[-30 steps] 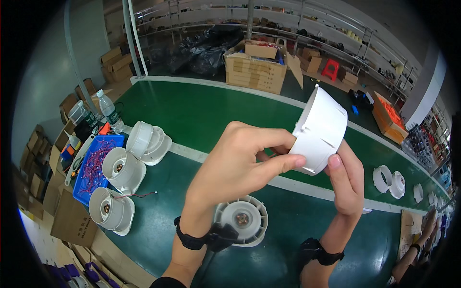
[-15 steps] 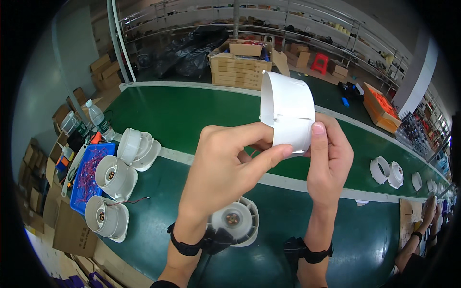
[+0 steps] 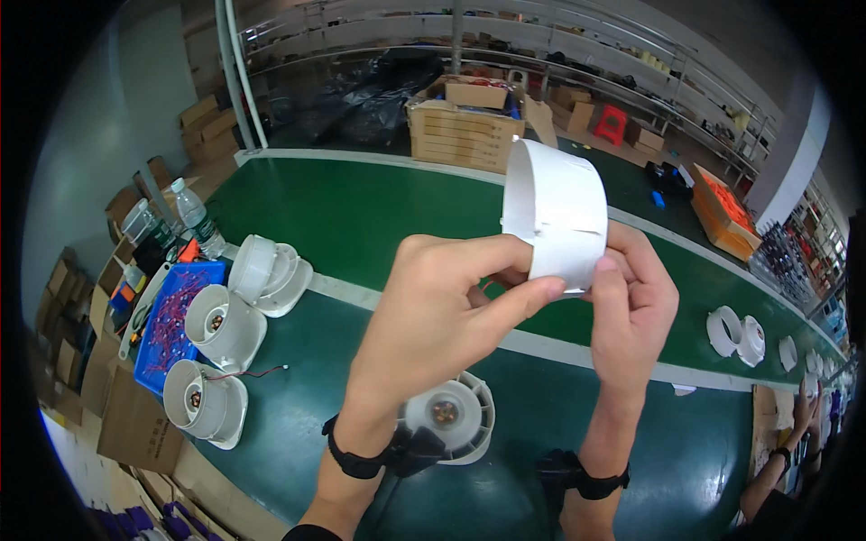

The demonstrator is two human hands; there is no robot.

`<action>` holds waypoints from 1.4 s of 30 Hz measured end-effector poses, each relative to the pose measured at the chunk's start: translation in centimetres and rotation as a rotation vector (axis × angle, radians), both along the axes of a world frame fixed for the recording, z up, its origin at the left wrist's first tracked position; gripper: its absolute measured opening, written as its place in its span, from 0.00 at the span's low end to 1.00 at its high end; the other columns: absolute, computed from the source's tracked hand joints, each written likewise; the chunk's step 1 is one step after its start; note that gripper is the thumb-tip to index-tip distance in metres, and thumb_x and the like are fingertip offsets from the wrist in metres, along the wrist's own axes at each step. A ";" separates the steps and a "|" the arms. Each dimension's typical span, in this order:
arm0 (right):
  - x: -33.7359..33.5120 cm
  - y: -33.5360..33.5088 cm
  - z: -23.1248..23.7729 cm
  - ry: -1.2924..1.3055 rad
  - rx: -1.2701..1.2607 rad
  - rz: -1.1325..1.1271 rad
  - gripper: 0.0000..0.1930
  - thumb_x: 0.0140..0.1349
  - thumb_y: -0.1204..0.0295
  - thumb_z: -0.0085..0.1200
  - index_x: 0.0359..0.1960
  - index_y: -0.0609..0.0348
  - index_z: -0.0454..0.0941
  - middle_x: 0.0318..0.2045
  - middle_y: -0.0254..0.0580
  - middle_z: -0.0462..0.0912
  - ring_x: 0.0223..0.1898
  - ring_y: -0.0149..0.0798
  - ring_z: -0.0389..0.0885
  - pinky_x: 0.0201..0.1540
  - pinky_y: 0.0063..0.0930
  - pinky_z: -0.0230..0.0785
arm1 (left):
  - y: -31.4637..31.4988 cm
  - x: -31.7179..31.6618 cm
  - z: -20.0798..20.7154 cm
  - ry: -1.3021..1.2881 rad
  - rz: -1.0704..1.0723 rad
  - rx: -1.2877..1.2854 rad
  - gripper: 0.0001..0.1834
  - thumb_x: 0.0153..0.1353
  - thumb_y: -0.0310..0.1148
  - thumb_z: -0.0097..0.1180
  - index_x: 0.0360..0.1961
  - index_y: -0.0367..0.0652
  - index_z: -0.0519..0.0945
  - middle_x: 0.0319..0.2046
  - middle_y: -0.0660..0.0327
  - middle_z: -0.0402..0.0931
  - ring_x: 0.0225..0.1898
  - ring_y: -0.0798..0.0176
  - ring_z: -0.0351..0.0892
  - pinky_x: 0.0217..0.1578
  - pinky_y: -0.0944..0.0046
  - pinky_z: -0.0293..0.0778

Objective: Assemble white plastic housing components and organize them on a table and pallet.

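Raised above the green bench, a white plastic ring point(image 3: 568, 203) with small tabs on its rim is held between both hands. My left hand point(image 3: 460, 298) pinches its lower left edge, thumb outside and the other fingers partly hidden inside. On the ring's right side, my right hand point(image 3: 631, 307) grips with the thumb in front and fingers curled behind. Below my hands, a round white fan housing point(image 3: 448, 417) with a copper-coloured centre lies on the bench, partly covered by my left wrist and its black strap.
At left stand several white housings point(image 3: 221, 326), one trailing a thin wire, beside a blue tray point(image 3: 152, 377) of red wires. Bottles point(image 3: 194, 216) are behind them. More white rings point(image 3: 724, 331) sit on the green belt point(image 3: 334, 203) at right. Another person's hands point(image 3: 803, 406) show at far right.
The ring and both hands appear slightly farther right, along with a small shift of the whole view. My right thumb has slid lower on the ring's edge. Both hands keep their hold.
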State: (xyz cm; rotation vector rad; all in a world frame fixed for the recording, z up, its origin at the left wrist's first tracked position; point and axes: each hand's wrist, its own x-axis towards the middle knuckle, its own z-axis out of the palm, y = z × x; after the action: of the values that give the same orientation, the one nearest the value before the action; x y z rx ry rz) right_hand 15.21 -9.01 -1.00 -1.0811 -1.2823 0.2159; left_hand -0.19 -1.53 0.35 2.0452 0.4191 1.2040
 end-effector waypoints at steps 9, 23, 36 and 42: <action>0.2 -1.0 0.0 0.083 0.020 -0.011 0.10 0.66 0.77 0.46 0.46 0.70 0.75 0.31 0.35 0.81 0.32 0.22 0.76 0.34 0.15 0.67 | -0.4 -0.1 -0.1 -0.026 -0.073 0.049 0.09 0.54 0.30 0.67 0.28 0.35 0.82 0.20 0.60 0.80 0.21 0.70 0.79 0.22 0.72 0.72; 0.1 -0.3 0.2 0.048 0.037 0.011 0.11 0.64 0.79 0.47 0.46 0.71 0.76 0.27 0.36 0.83 0.27 0.19 0.74 0.29 0.13 0.66 | -0.4 -0.1 0.4 0.010 -0.030 -0.035 0.08 0.54 0.29 0.66 0.30 0.35 0.85 0.21 0.61 0.82 0.22 0.74 0.79 0.20 0.76 0.72; 0.5 -1.0 0.3 -0.024 -0.020 0.080 0.12 0.66 0.76 0.45 0.47 0.70 0.74 0.31 0.36 0.82 0.29 0.21 0.74 0.33 0.14 0.66 | -0.3 -0.3 0.4 0.008 -0.040 0.009 0.07 0.54 0.29 0.67 0.30 0.36 0.85 0.22 0.62 0.82 0.23 0.73 0.80 0.21 0.76 0.72; 0.5 -0.5 0.4 0.154 0.109 0.163 0.11 0.68 0.75 0.47 0.47 0.69 0.72 0.34 0.40 0.82 0.35 0.22 0.76 0.36 0.16 0.68 | 0.6 -0.4 -0.1 0.000 -0.075 0.109 0.08 0.51 0.26 0.68 0.33 0.34 0.85 0.25 0.59 0.80 0.26 0.70 0.78 0.24 0.71 0.71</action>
State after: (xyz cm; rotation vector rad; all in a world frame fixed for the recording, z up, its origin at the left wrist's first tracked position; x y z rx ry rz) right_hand 15.70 -9.51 -0.56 -0.8517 -1.2295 0.3418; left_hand -0.58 -0.96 0.26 2.1336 0.2795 1.2050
